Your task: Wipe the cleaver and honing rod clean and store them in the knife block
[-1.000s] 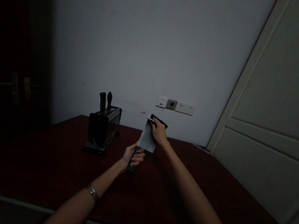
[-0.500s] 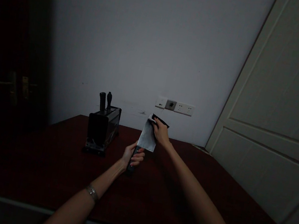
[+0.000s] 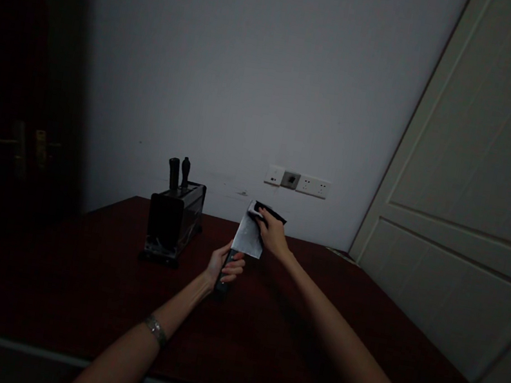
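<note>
My left hand point(image 3: 224, 267) is closed round the dark handle of a cleaver, and the wide grey blade point(image 3: 248, 237) stands upright above the dark red table point(image 3: 72, 291). Against the blade's top right corner, my right hand point(image 3: 272, 231) presses a small black cloth point(image 3: 270, 211) with its fingers pinched on it. A metal bracelet point(image 3: 156, 330) sits on my left wrist.
A black knife block point(image 3: 173, 220) with two dark handles sticking up stands on the table to the left of the cleaver. Wall sockets point(image 3: 297, 182) are on the white wall behind. A pale door point(image 3: 476, 189) fills the right side. The left side is in deep shadow.
Both hands and the cleaver have shifted slightly to the left. The right hand with the cloth stays at the blade's top corner.
</note>
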{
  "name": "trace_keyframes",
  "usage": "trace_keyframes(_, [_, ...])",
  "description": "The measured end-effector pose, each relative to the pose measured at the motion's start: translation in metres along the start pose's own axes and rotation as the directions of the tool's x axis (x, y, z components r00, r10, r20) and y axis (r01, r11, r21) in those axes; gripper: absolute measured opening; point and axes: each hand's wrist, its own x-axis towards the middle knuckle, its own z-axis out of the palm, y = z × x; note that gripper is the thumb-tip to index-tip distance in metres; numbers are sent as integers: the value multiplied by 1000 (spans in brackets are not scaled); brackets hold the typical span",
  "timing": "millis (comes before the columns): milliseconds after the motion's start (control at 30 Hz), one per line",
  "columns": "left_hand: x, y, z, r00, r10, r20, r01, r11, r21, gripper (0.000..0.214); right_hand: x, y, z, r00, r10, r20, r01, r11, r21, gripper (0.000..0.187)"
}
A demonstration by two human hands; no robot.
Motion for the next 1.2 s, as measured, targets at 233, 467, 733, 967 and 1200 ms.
trace_keyframes(233, [0,5,-4,997,66,-40,-65,998,20,38,-43,-23,21,998,-31,63,29,999,33,41])
trace_keyframes(467, [0,4,-1,998,42,-40,-41,999,32,38,-31,-18,11,994,-73,87,69,996,48,39])
trace_keyframes(733, [-1,4,-1,999,23,-46,-23,1000,9,36,-20,-17,14,998,-35,51,35,999,11,37])
trace_keyframes(967, [2,6,-5,997,23,-69,-18,997,74,34,-56,-38,2,962,-141,232,124,988,89,37])
trace_keyframes(1200, [-1,7,0,999,-17,-33,18,999,33,38,-13,-23,1,995,-29,100,25,999,38,33])
